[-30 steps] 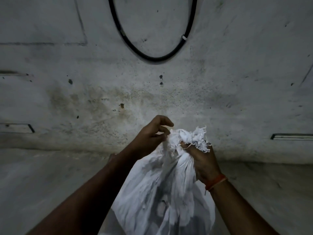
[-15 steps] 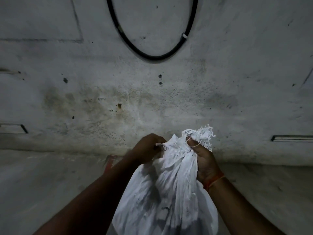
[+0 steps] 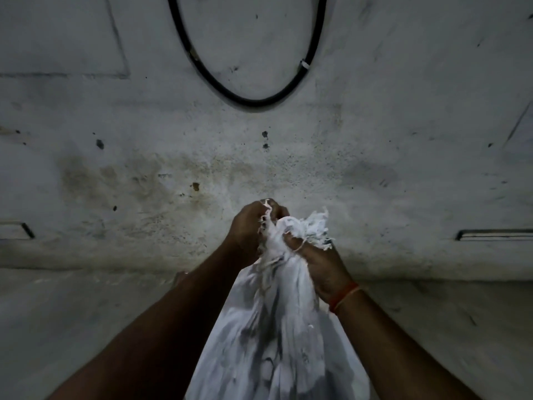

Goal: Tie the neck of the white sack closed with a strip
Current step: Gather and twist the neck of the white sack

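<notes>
The crumpled white woven sack (image 3: 277, 336) stands upright, frayed neck up. The right hand (image 3: 318, 262) clenches that neck; the left hand (image 3: 249, 226) pinches a thin pale strip (image 3: 267, 210) running upward.

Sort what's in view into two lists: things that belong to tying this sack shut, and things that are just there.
Part of the job:
white sack
gathered neck
strip, pinched in the left hand
right hand, gripping the neck

Just there:
black cable looped on the wall
stained wall
orange wrist thread
</notes>
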